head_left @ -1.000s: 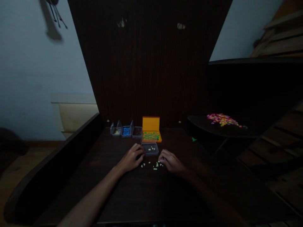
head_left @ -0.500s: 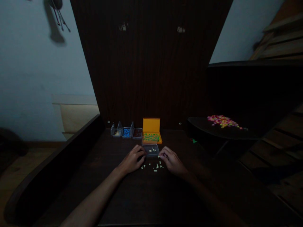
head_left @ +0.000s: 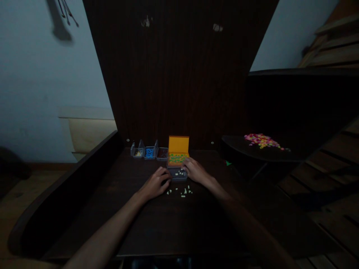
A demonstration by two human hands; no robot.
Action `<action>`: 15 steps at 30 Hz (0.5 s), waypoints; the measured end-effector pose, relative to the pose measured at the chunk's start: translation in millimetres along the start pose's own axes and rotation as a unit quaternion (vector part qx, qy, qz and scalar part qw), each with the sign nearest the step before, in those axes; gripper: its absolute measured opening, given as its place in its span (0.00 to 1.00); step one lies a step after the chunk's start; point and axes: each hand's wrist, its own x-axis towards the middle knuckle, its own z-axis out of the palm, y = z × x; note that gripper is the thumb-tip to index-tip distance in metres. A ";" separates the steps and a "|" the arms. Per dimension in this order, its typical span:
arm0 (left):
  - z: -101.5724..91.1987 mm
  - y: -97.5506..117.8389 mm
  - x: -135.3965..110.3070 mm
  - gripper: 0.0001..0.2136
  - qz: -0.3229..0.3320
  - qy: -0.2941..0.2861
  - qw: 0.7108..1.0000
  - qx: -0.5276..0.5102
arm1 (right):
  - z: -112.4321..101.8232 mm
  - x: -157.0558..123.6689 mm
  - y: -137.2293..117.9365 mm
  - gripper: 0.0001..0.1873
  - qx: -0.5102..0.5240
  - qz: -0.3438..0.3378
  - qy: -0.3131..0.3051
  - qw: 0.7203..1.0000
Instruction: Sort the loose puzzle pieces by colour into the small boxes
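Observation:
A small clear plastic box (head_left: 174, 178) with a few pale pieces in it sits on the dark wooden table (head_left: 157, 224). My left hand (head_left: 155, 184) rests curled against the box's left side, fingers touching it. My right hand (head_left: 195, 170) is over the box's right rim, fingers bunched in a pinch; what they hold is too small to see. Several loose pale pieces (head_left: 181, 192) lie on the table just in front of the box. Behind it stands an open orange box (head_left: 178, 151) holding green pieces.
Three small clear boxes (head_left: 149, 153) with yellow, blue and dark pieces line up left of the orange box. A heap of pink and yellow pieces (head_left: 260, 140) lies on a dark round surface at right. A dark board rises behind; a raised rail borders the table's left.
My right hand has moved from the loose pieces on the table up and forward to the clear box. My left hand stays at the box's left side.

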 end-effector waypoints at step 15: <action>0.6 -3.7 1.4 0.08 0.002 -0.004 1.000 0.007 | -0.5 -13.4 -6.3 0.13 0.007 0.030 -0.002 1.000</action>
